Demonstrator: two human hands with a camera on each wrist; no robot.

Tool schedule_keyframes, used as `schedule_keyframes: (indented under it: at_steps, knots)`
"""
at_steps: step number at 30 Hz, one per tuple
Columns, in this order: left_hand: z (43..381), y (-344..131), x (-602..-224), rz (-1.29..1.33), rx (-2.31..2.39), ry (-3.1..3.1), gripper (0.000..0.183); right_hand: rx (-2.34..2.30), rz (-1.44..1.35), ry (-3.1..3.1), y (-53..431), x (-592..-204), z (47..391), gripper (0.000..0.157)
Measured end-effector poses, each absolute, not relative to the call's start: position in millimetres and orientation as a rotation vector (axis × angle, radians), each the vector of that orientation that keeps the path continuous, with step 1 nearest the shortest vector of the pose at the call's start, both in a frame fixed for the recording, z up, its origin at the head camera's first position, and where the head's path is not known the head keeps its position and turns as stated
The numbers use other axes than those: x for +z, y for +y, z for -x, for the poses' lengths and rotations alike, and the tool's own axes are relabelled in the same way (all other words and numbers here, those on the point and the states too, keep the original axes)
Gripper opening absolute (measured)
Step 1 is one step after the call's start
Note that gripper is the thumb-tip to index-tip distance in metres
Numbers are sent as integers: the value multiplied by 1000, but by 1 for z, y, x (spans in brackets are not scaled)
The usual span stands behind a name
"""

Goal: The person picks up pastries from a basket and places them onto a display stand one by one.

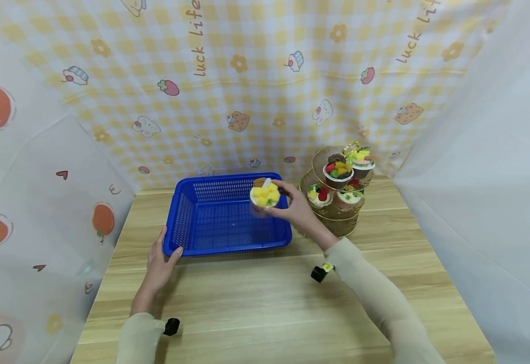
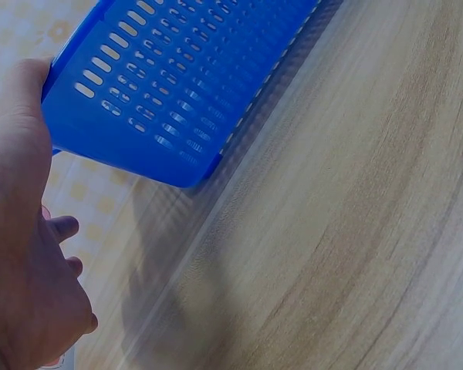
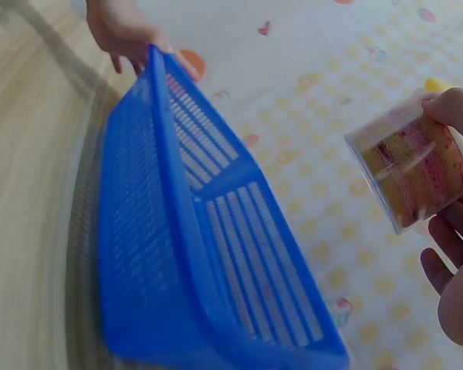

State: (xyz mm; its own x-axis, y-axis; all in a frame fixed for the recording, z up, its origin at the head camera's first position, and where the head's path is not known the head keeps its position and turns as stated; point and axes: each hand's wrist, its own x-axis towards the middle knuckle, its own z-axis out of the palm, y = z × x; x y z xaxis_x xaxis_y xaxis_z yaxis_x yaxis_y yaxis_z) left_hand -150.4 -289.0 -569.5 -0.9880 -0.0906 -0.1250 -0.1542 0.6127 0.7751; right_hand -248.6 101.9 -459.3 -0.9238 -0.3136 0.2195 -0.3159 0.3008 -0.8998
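My left hand (image 1: 160, 265) holds the near left corner of a blue plastic basket (image 1: 228, 252), thumb over the rim and the other fingers outside it. The basket has slotted walls, and its visible floor is bare. Over its right part, my right hand (image 1: 301, 212) grips a clear cake cup (image 1: 265, 196) between thumb and fingers. Yellow fruit chunks, a brown biscuit and a bit of green top the cup. In the right wrist view, layers of sponge and pink filling show through the side of the cup (image 3: 413, 166), held upright relative to the table.
Right of the basket stands a tiered gold-rimmed stand (image 1: 344, 227) bearing several fruit-topped dessert cups (image 1: 338, 172). The wooden table (image 1: 246, 308) meets a yellow checked curtain (image 1: 255, 91) behind the basket. White printed curtains hang at both sides.
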Motion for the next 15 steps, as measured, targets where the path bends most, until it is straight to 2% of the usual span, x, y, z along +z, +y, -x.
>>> schedule_keyframes:
  at_steps: [8, 15]
  knots:
    - [151, -290, -571, 206, 1331, 2747, 82, 1740, -375, -2452, 155, -475, 211, 73]
    - [152, -289, -572, 203, 1333, 2751, 82, 1749, -196, -2415, 181, -502, 182, 72]
